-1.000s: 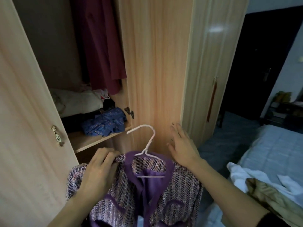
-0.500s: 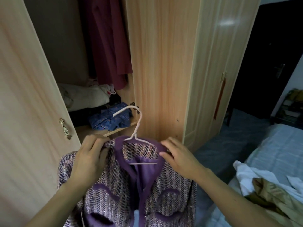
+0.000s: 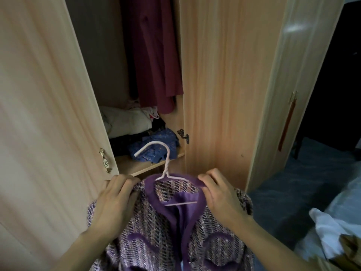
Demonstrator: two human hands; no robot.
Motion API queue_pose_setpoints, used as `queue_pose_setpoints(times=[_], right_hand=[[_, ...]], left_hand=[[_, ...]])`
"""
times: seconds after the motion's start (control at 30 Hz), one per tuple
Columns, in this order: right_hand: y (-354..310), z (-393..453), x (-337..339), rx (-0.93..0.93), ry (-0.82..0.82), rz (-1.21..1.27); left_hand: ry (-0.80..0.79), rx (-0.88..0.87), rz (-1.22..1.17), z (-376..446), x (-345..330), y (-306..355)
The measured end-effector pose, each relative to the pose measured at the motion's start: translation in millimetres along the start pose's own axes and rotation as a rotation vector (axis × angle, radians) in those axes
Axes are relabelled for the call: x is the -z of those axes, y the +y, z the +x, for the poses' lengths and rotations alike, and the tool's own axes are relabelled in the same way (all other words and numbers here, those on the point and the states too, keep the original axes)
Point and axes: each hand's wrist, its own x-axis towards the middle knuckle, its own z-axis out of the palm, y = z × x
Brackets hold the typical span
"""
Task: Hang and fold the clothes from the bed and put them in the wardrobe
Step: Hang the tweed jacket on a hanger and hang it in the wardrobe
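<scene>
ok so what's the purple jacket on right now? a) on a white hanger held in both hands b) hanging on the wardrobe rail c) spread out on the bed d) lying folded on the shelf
a: the purple jacket sits on the white hanger, with the left hand and right hand gripping its shoulders in front of the open wardrobe.

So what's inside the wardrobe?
Inside the wardrobe a dark red garment hangs. Below it, a shelf holds a cream bundle and blue cloth. The open door hides the rest.

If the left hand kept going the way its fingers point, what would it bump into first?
Probably the wardrobe shelf edge just beyond the left hand, which holds the purple jacket; depth is hard to judge.
</scene>
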Motion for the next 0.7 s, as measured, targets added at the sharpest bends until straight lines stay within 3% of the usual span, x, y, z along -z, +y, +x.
queue_pose_setpoints(times=[0.3,0.43,0.7], right_hand=[[-12.8,46.9,-43.6,-0.011,0.050,0.044],[-20.3,61.6,-67.6,0.001,0.037,0.051],[-22.7,98.2,-96.9,0.019,0.063,0.053]], left_hand=[[-0.197,-0.094,0.019,31.0,13.8,-77.8],[-0.198,-0.015,0.049,35.8,17.4,-116.2],[-0.271,0.101,0.419,95.6,8.1,-179.6]])
